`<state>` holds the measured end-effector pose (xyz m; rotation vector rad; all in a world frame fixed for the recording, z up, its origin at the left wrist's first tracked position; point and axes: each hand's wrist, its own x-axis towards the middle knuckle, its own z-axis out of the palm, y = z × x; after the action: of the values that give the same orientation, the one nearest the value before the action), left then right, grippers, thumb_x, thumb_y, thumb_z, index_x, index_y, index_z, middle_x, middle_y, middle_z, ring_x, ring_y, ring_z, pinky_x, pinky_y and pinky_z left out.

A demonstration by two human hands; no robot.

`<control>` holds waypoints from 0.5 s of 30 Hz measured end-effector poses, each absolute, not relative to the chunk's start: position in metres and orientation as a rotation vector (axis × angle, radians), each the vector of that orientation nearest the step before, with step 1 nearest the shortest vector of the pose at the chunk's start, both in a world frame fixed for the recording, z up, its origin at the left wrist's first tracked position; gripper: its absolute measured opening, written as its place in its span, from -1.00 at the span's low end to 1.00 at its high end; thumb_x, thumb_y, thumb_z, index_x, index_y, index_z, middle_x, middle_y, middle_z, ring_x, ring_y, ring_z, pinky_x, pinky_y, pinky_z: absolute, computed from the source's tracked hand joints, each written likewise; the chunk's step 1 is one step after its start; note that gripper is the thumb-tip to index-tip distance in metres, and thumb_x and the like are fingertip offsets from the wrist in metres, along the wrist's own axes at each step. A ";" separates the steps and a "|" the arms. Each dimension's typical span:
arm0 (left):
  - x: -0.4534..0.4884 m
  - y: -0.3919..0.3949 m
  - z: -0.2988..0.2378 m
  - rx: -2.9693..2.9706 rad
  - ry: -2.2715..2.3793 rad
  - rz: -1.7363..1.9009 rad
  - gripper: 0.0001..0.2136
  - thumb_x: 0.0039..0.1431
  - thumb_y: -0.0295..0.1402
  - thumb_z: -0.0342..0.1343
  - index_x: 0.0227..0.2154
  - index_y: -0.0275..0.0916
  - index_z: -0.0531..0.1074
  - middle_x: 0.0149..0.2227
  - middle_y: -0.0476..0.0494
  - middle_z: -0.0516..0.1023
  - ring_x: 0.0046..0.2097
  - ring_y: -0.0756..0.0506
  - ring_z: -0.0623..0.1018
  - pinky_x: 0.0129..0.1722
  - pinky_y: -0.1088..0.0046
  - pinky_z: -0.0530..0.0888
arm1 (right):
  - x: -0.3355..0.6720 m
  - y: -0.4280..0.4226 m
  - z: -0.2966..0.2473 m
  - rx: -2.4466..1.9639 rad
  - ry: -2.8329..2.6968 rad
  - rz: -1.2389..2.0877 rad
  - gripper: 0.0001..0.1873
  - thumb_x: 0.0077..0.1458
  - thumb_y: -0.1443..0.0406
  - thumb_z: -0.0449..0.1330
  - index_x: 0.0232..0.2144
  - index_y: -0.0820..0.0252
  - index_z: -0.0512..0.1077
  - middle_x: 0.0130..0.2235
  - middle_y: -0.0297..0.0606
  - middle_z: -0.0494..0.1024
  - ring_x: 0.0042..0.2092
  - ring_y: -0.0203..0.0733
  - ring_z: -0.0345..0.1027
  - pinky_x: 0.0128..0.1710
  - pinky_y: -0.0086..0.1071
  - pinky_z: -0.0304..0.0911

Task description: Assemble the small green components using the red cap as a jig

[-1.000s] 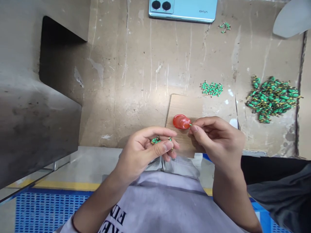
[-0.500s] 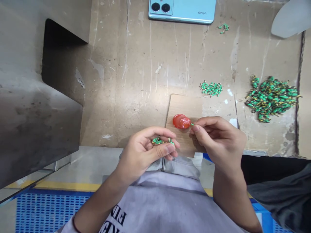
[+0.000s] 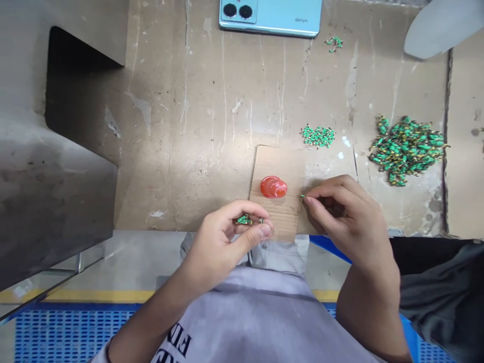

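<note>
My left hand (image 3: pixel 221 237) is curled at the table's near edge, fingers and thumb closed round a few small green-and-yellow parts (image 3: pixel 247 220). My right hand (image 3: pixel 344 212) pinches one tiny green piece (image 3: pixel 303 197) between thumb and forefinger, a short way right of a small red cap (image 3: pixel 273 187). The cap stands on a cardboard piece (image 3: pixel 278 161) in front of me.
A small heap of green pieces (image 3: pixel 318 136) lies behind the cardboard and a bigger heap of green-and-yellow parts (image 3: pixel 405 149) to the right. A light-blue phone (image 3: pixel 270 16) lies at the far edge. A grey metal housing (image 3: pixel 45 166) fills the left. A few stray parts (image 3: pixel 334 43) lie by the phone.
My right hand has drawn back to the right, so the green piece is now apart from the red cap. The left fingers have closed further round their parts. The view shifted slightly.
</note>
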<state>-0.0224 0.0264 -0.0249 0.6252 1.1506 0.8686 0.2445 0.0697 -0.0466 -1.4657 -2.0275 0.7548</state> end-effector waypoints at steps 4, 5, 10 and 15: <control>-0.021 0.021 -0.030 0.745 1.234 0.779 -0.87 0.38 -0.23 0.47 -0.14 -0.14 0.73 -0.18 -0.08 0.82 -0.16 -0.07 0.79 -0.13 0.52 0.67 | 0.244 0.073 -0.048 -1.443 -2.041 0.786 -0.92 0.41 0.34 0.37 -0.19 0.02 0.62 -0.20 -0.26 0.61 -0.28 -0.15 0.52 -0.29 -0.26 0.45; -0.021 0.021 -0.031 0.762 1.240 0.764 -0.86 0.40 -0.21 0.46 -0.13 -0.14 0.73 -0.17 -0.08 0.82 -0.16 -0.09 0.79 -0.14 0.50 0.66 | 0.244 0.073 -0.048 -1.440 -2.050 0.785 -0.92 0.40 0.34 0.38 -0.19 0.02 0.62 -0.20 -0.26 0.62 -0.27 -0.14 0.53 -0.28 -0.25 0.45; -0.020 0.021 -0.034 0.802 1.266 0.745 -0.83 0.42 -0.18 0.42 -0.10 -0.15 0.73 -0.14 -0.12 0.81 -0.14 -0.13 0.78 -0.19 0.46 0.64 | 0.245 0.075 -0.048 -1.437 -2.078 0.787 -0.92 0.41 0.32 0.37 -0.20 0.02 0.62 -0.20 -0.24 0.62 -0.23 -0.09 0.55 -0.25 -0.22 0.45; -0.019 0.023 -0.033 0.779 1.276 0.781 -0.84 0.38 -0.22 0.47 -0.09 -0.17 0.75 -0.17 -0.12 0.83 -0.12 -0.11 0.79 -0.12 0.48 0.69 | 0.248 0.076 -0.047 -1.439 -2.058 0.830 -0.91 0.39 0.33 0.37 -0.22 0.03 0.61 -0.20 -0.24 0.61 -0.26 -0.12 0.51 -0.32 -0.25 0.37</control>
<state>-0.0188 0.0225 -0.0335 0.7787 1.2759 0.7814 0.2484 0.0764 -0.0469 -1.4394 -2.0581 0.8296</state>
